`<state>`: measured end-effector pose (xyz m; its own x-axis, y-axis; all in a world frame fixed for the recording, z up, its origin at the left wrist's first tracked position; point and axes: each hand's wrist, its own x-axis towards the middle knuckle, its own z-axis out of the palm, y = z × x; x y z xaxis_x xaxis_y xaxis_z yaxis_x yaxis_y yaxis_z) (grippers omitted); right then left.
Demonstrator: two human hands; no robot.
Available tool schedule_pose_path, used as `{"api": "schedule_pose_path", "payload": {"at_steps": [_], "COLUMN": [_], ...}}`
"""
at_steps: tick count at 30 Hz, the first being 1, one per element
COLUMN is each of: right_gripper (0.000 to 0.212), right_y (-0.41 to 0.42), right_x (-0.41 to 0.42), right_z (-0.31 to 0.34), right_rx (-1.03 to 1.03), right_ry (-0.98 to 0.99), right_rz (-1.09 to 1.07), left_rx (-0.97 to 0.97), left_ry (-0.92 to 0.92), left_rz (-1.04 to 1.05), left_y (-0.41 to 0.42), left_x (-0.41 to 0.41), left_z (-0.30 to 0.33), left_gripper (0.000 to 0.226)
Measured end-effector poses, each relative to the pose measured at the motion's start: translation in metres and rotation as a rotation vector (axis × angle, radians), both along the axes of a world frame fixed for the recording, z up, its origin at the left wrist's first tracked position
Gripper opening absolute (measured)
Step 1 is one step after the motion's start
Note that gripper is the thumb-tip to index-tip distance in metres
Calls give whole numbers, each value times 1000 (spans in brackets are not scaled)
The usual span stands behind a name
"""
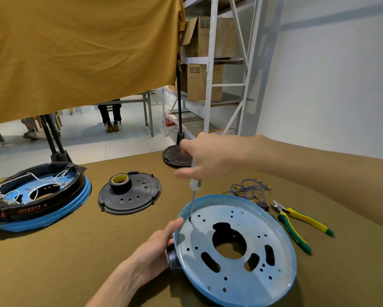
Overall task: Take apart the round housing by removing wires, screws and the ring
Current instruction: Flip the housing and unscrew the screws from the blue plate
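well, the round housing (pixel 234 247) under the hands looks largely stripped: its pale blue dished plate shows bare holes and slots, with no wires inside and no black ring on it. a loose tangle of blue wires (pixel 248 190) lies beyond the right fingers on the worktop (pixel 97 251), beside the yellow-and-green cutters (pixel 297 222). at least one screw seems left, judging by the screwdriver (pixel 192 200) whose thin steel shaft stands tip-down in a hole near the rim, just ahead of the left thumb. the right hand (pixel 208 156) curls its fingers round the translucent handle. the left hand (pixel 157 244) grips the housing's near-left edge and a dark lug there, thumb along the lip. far left of the left fingers a second housing (pixel 39 196) sits fully wired, ring on. between them lie a matte black perforated cover (pixel 130 193) and a tape roll (pixel 120 181).
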<state>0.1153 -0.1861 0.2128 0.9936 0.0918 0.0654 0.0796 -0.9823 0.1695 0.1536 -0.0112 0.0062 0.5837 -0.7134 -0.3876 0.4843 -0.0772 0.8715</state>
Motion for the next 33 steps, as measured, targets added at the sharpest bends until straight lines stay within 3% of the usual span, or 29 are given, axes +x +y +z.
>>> {"api": "schedule_pose_path", "payload": {"at_steps": [2,3,5,8,12,14,17,20,21,24,26,29,31,33], "right_gripper": [52,45,25,37,48,49,17,31,31,48,52,25,31,37], "right_y": [-2,-3,-6,-7,3,3,-2,-6,-4,-2,-2,-6,-6,-7], "right_x": [3,3,1,-3,-4,1,0,-5,-6,-8,-7,-6,-6,-5], "right_z": [-6,-6,0,8,-3,-5,8,13,10,-5,-10,-1,6,4], "right_rx": [-138,-104,124,329,-35,-109,166,306,287,-75,-199,63,292,302], "right_ry": [-94,-87,8,152,-85,-94,110,184,130,-92,-142,-13,85,112], "right_rz": [-26,-4,88,165,27,-5,86,148,120,-12,-22,82,160,174], "left_rx": [14,18,16,15,40,52,70,82,84,84,80,79,79,77], "left_ry": [3,6,5,-10,-14,-11,-7,-9,-7,-1,8,9,6,6], "left_rz": [-4,-4,-4,4,13,21,35,29,24,16,8,13,18,19], "left_y": [0,0,0,-1,-1,-2,-2,-3,-3,-4,-4,-4,-4,-4], "left_x": [0,0,1,0,-1,-2,-2,-2,-2,-2,-3,-2,-3,-4], "left_z": [0,0,0,-1,0,1,0,0,1,1,2,2,2,3], "left_gripper": [52,53,53,52,52,53,60,65,66,69,68,68,69,70]}}
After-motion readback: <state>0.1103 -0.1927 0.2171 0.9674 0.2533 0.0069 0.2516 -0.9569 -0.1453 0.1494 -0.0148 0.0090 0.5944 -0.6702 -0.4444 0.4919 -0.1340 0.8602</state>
